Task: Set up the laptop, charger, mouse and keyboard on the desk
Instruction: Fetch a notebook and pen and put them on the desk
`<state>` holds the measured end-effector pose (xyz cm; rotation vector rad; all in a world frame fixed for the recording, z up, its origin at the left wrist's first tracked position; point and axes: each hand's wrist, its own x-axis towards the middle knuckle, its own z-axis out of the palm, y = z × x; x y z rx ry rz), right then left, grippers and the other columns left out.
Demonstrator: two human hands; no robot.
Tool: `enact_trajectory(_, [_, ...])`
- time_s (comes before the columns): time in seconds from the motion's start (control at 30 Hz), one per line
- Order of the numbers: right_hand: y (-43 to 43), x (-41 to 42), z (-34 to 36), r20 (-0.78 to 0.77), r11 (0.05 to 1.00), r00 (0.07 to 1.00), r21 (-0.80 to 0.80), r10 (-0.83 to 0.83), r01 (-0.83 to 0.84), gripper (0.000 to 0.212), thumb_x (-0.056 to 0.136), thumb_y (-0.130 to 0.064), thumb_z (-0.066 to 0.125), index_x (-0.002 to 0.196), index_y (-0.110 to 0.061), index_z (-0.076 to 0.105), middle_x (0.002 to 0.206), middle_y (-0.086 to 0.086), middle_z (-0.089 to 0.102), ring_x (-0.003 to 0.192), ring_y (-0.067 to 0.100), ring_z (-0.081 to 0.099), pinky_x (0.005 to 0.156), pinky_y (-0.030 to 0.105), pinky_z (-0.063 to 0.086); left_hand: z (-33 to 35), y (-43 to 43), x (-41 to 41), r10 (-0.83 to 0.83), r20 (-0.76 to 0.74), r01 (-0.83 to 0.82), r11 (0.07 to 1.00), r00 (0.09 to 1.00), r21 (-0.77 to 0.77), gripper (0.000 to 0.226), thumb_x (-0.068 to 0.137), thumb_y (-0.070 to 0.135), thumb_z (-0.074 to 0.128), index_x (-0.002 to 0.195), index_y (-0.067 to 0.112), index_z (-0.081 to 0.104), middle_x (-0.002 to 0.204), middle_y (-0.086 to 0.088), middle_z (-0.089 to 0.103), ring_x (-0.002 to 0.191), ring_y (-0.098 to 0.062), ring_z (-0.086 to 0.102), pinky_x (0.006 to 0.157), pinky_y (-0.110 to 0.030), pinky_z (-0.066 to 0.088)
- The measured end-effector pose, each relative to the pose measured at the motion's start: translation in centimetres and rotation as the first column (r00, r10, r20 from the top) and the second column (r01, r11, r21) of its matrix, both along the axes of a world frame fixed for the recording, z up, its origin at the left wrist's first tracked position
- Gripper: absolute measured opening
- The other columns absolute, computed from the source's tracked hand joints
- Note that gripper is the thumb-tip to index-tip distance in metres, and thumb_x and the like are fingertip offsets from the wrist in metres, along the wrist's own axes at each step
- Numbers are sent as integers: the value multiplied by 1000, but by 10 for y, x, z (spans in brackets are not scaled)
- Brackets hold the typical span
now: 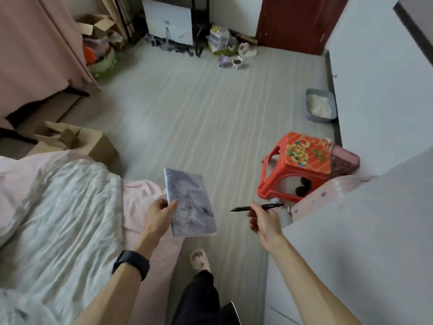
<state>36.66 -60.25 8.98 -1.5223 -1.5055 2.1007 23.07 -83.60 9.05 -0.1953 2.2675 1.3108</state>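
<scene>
— Notebook (191, 204) is in my left hand (159, 215), thumb on the cover, fingers behind it. Its long axis points away from me, a little to the left.

— And your right hand (263, 220)?

— It is closed on a pen (256, 207). The pen lies almost level, tip toward the notebook, and does not touch it.

— Where are the laptop, charger, mouse and keyboard?

— I cannot see any of them. Bed (58, 207) is at my left, stool (302, 165) ahead on the floor at the right, and the worktop (363, 231) is at my right, a bare grey corner of it.

— So what decides the next move?

— Both hands are full. I judge I must first put these two things down. The worktop is just beside my right hand, and the bed is nearer to the left hand.
</scene>
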Motion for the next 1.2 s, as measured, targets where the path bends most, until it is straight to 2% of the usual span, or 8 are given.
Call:
enact_trajectory(0.13, [58,-85,-11,12,1000,1000,16,17,-17,25,92,-21,67,70,-11,60,62,4,62,47,13,48,48,25,36,-13,48,-81,7,8,-6,999,1000,-48,36,93,36,60,88,0,63,80,-12,69,70,-25,63,58,-29,44])
enact_trajectory(0.4, [184,-271,-18,52,1000,999,25,-6,4,23,89,-17,66,69,-9,60,62,8,59,46,17,45,49,28,32,-35,176,-279,-52,68,59,993,996,-105,27,89,36,61,86,9,61,78,-5,66,70,-22,62,61,-33,47])
enact_trajectory(0.53, [248,-356,-7,46,998,998,56,-33,31,24,90,-21,69,71,-8,62,61,7,59,47,16,49,49,28,35,-24,240,-378,-98,117,103,994,988,-45,30,89,37,62,82,8,57,77,-6,63,68,-22,61,59,-34,46])
enact_trajectory(0.63, [293,-430,-6,34,998,999,53,-42,41,26,90,-24,69,68,-10,64,60,6,61,48,16,52,50,28,40,-15,289,-454,-139,71,141,990,988,-23,27,90,33,61,83,7,57,74,-5,60,65,-20,56,57,-32,43])
enact_trajectory(0.73, [337,-518,-15,27,998,999,44,-38,37,26,91,-23,67,69,-12,62,57,2,61,46,14,51,51,27,41,-15,336,-533,-107,23,108,994,994,-15,27,91,30,60,77,9,53,69,-4,55,62,-19,52,54,-28,38])
enact_trajectory(0.87, [384,-630,-28,44,998,998,28,49,-50,27,93,-27,65,70,-12,60,58,0,61,46,13,51,53,27,42,-17,379,-624,-48,73,47,999,996,7,26,92,29,60,77,10,51,69,-2,54,58,-15,50,52,-27,38])
enact_trajectory(1.03, [432,-806,-11,46,972,973,61,226,-229,29,94,-31,63,73,-11,61,64,2,62,54,15,54,57,30,45,-4,413,-764,64,58,-63,998,996,-14,26,94,32,57,81,9,54,76,-3,59,66,-18,56,56,-29,41])
enact_trajectory(1.2, [454,-966,3,30,945,950,92,312,-314,29,97,-35,60,80,-11,60,68,3,63,58,16,56,58,31,46,-4,425,-893,176,60,-176,984,983,6,29,94,33,57,81,7,56,77,-6,63,66,-20,60,58,-32,43])
